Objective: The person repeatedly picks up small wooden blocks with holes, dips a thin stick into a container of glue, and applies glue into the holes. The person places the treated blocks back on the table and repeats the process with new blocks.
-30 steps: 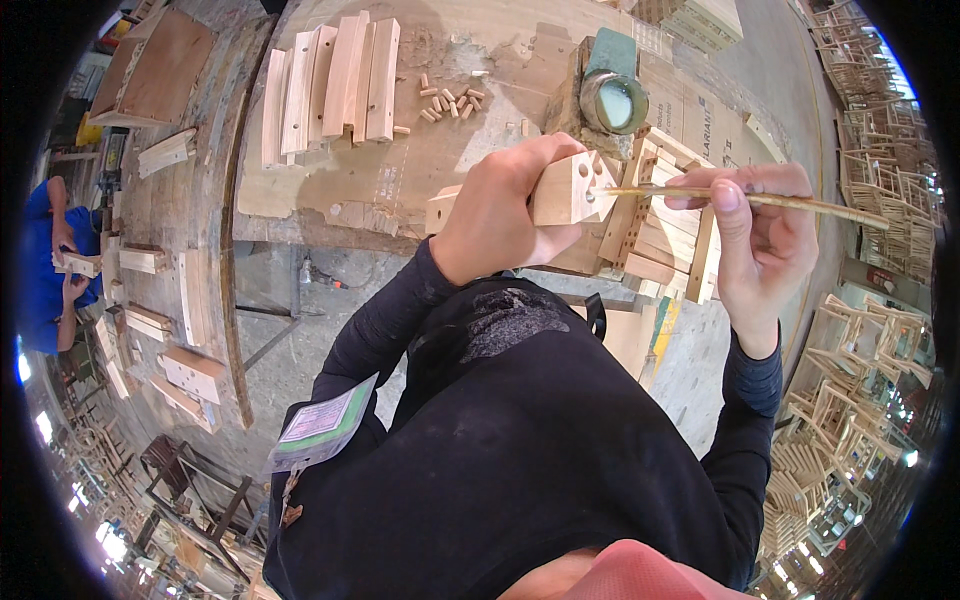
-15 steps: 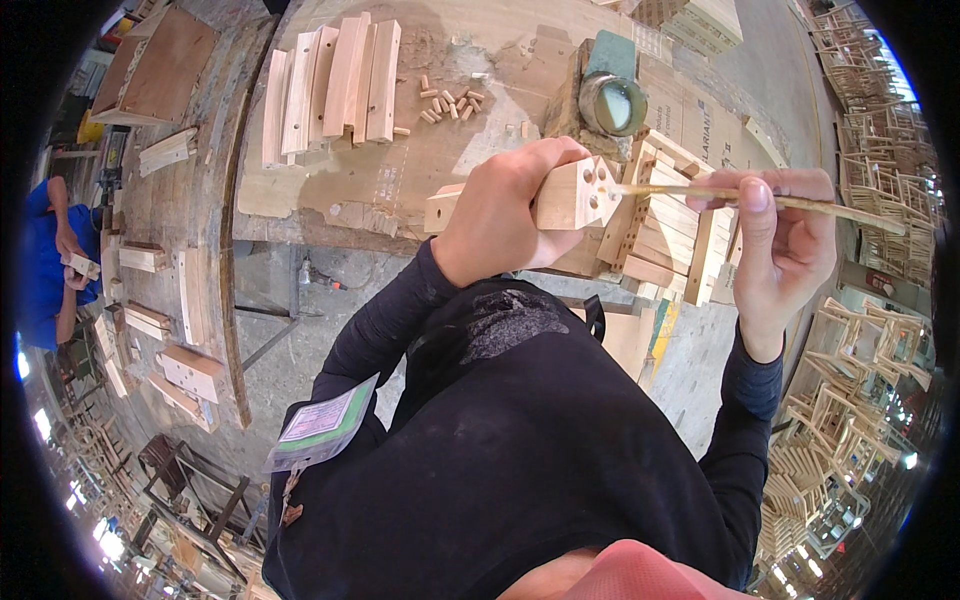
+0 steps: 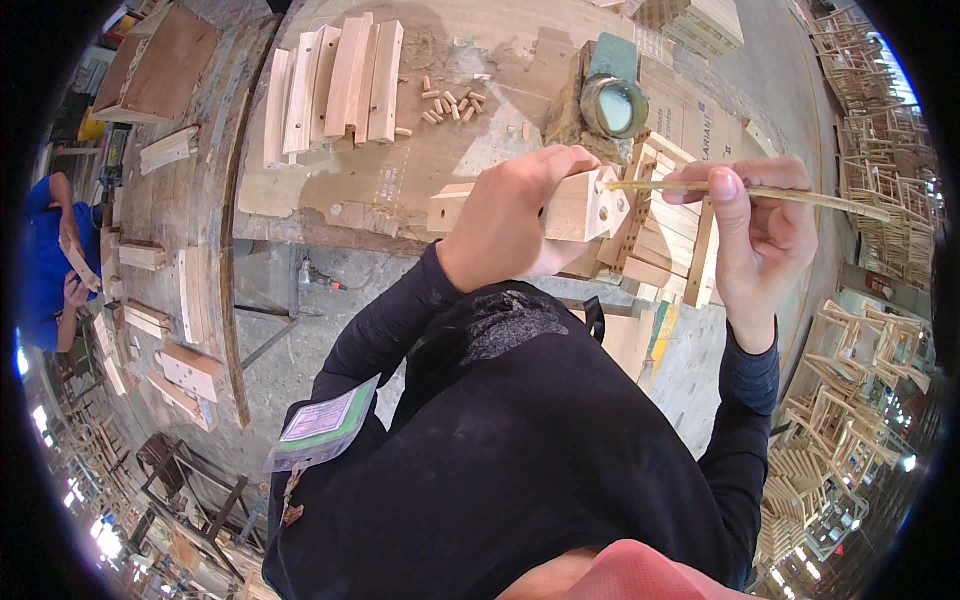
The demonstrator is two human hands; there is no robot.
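Note:
My left hand (image 3: pixel 512 212) is wrapped round a pale wooden block (image 3: pixel 575 212) with drilled holes in its end face. Between the thumb and fingers of my right hand (image 3: pixel 752 215) is a thin wooden stick (image 3: pixel 830 200), held nearly level. Its left tip touches the holed end of the block, at an upper hole. Just beyond the block stands a round container (image 3: pixel 614 106) with whitish liquid inside, probably glue. Several short wooden dowels (image 3: pixel 455 103) lie loose on the cardboard-covered bench.
Wooden rails (image 3: pixel 335 85) lie side by side at the bench's far left. A stack of drilled wooden pieces (image 3: pixel 655 235) sits under my right hand. At the left, another person (image 3: pixel 62 260) in blue handles a wooden piece beside a second bench (image 3: pixel 225 215). Chair frames (image 3: pixel 880 150) are piled far right.
The stick and my right hand have moved left, its tip now against the block's end. The block has turned and shifted slightly right in my left hand. The other person's wooden piece has turned.

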